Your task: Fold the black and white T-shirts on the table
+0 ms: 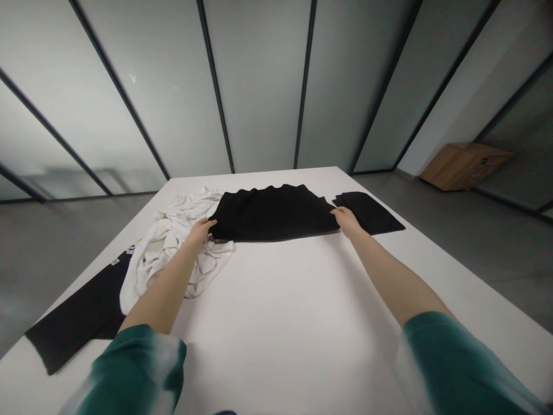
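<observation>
A dark garment (86, 305) lies nearest on the pale desk (280, 317), in front of the white cloth heap (162, 230) and to its left, meeting its edge. At the heap's right side, the left hand (199, 230) pinches one side edge of the black cloth (276, 214); the right hand (347, 221), well to the right of the heap, grips the opposite edge. The black cloth spans between them, just right of the heap; whether it is fully off the desk is hard to tell. Its rippled far edge suggests soft, limp, light fabric, unlikely to break but apt to sag or bunch if tension slackens. The side edges near the front corners seem the best hold, pinched and drawn evenly apart. Farthest right of the heap lies folded black fabric (365, 210).
</observation>
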`<state>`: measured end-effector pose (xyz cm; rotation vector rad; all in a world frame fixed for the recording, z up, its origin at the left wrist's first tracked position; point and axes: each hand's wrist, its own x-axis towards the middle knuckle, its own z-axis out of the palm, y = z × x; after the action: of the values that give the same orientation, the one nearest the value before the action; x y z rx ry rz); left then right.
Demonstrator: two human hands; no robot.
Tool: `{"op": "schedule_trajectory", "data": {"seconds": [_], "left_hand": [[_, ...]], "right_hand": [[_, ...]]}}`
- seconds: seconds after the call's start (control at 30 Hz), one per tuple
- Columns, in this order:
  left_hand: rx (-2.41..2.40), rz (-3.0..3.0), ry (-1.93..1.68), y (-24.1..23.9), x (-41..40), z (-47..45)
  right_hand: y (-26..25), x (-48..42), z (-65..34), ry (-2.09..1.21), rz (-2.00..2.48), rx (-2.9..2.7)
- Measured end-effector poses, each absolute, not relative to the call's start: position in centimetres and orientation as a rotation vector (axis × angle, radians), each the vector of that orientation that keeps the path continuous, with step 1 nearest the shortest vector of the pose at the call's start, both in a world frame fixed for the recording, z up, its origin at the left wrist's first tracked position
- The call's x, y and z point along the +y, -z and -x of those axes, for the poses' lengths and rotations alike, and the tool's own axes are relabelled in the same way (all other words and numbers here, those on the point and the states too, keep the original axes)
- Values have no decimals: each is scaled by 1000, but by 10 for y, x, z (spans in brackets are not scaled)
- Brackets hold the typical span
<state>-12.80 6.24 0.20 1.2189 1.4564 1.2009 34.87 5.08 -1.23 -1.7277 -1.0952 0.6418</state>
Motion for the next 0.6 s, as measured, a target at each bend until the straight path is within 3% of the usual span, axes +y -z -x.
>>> {"op": "schedule_trajectory", "data": {"seconds": [0.3, 0.53, 0.6], "left_hand": [[1235, -1225, -1439, -32, 67, 143], [1352, -1358, -904, -13, 22, 153], [1337, -1377, -891, -11, 18, 151]], "right_hand": [[-13, 44, -375, -664, 1293, -1054], [28, -28, -387, -802, 1590, -1065], [30, -35, -381, -825, 1646, -1143]]}}
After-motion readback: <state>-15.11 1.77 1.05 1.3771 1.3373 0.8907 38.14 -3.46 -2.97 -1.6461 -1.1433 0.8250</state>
